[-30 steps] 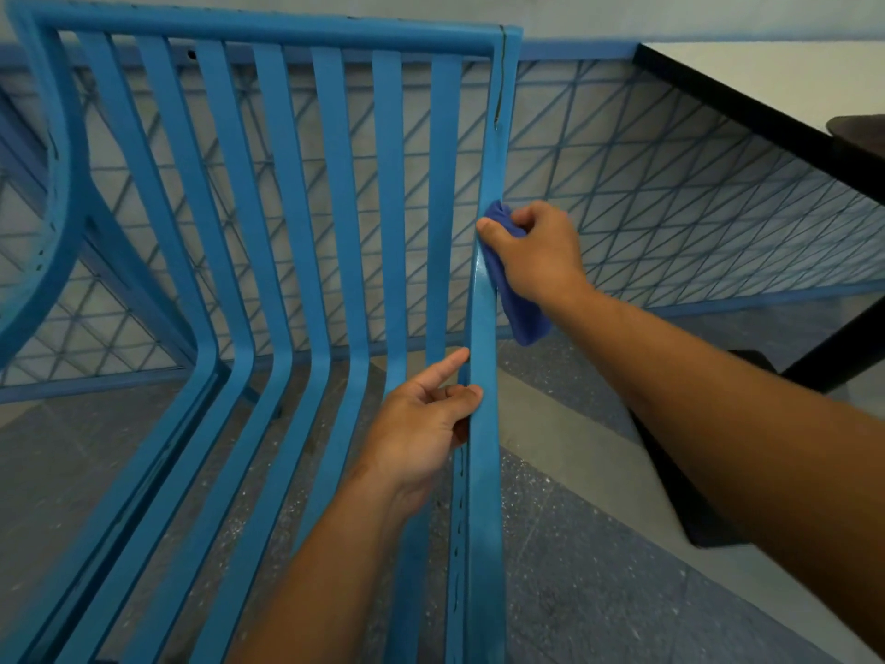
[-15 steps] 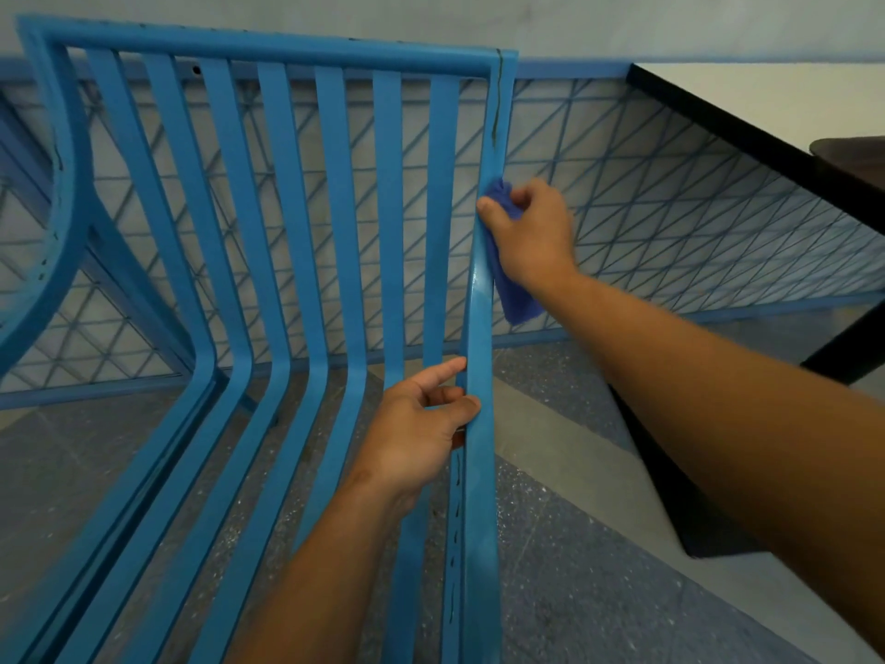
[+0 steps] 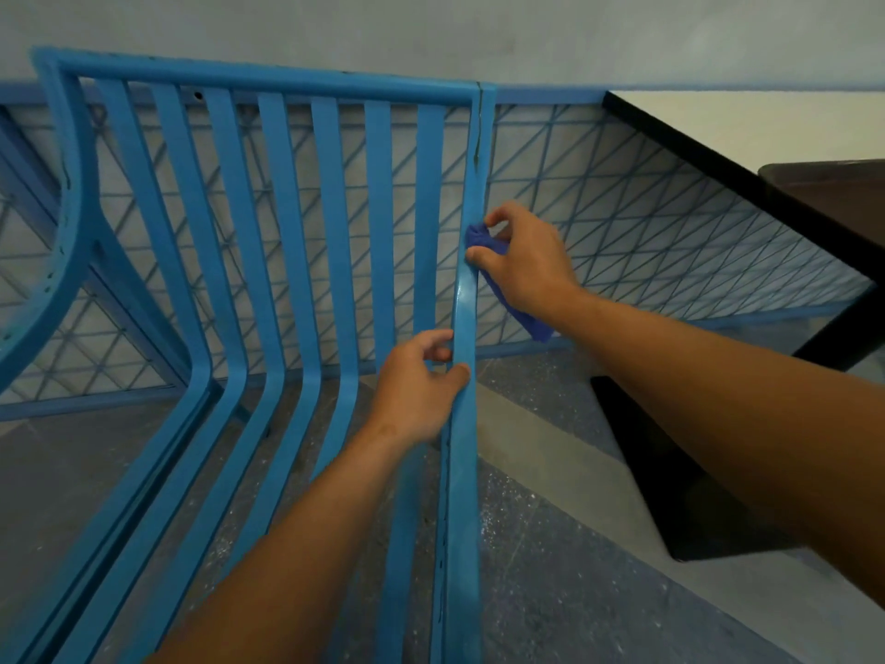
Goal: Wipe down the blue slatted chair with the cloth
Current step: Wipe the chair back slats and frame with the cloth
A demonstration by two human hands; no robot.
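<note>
The blue slatted chair [image 3: 330, 242] fills the left and middle of the view, standing on a speckled grey floor [image 3: 550, 567] before a blue lattice fence [image 3: 646, 222]. Its flat painted slats run down from a rounded top rail and bend forward into the seat (the paint shines on the right edge bar). The right hand [image 3: 522, 261] pinches a bunched dark-blue cloth [image 3: 483, 242] against that edge bar. Lower down, the left hand [image 3: 416, 385] curls round the same bar. A dark-edged table [image 3: 718, 151] stands at right.
</note>
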